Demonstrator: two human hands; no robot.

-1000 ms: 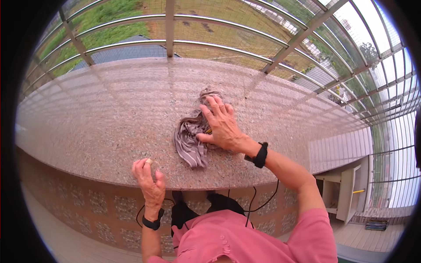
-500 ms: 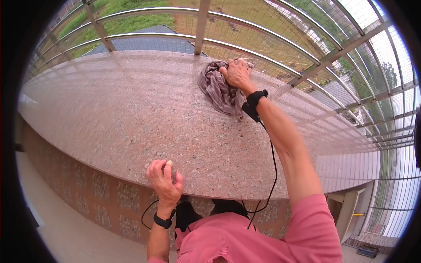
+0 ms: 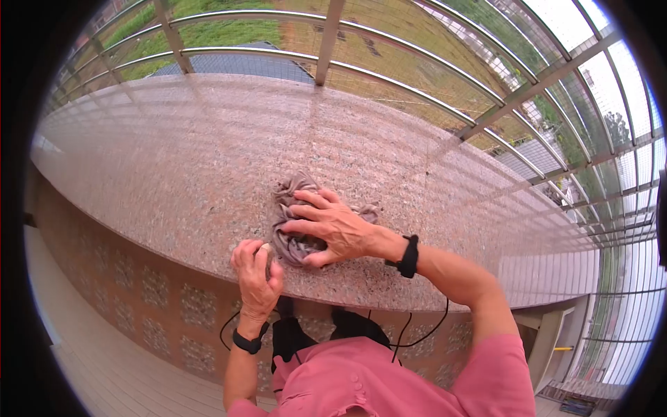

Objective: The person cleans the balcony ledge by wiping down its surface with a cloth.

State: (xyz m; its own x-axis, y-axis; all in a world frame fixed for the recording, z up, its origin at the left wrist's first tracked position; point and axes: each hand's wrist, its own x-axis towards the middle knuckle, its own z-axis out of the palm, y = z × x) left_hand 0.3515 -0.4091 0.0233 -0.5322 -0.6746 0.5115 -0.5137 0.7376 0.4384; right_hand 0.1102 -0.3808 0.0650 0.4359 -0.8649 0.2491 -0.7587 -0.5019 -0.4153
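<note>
A crumpled greyish-mauve cloth (image 3: 297, 182) lies bunched on the pink speckled stone ledge (image 3: 174, 153), near the front edge. My right hand (image 3: 333, 226) presses down on it with fingers spread over the folds, covering its middle. Close by to the left, my left hand (image 3: 257, 276) rests at the ledge's front edge, its fingers curled and the thumb near the index finger. Whatever may be inside that curl is hidden. A pale patch shows on one of its fingertips. Both wrists wear black bands.
A metal railing with mesh (image 3: 326, 42) runs along the far side of the ledge and curves round to the right. Black cables (image 3: 445, 316) hang at the front edge near my body. Below on the left lies a pale tiled floor (image 3: 132, 372).
My right hand has drawn the cloth from the far side by the railing back toward me and leftward. My left hand stays at the front edge, almost unmoved.
</note>
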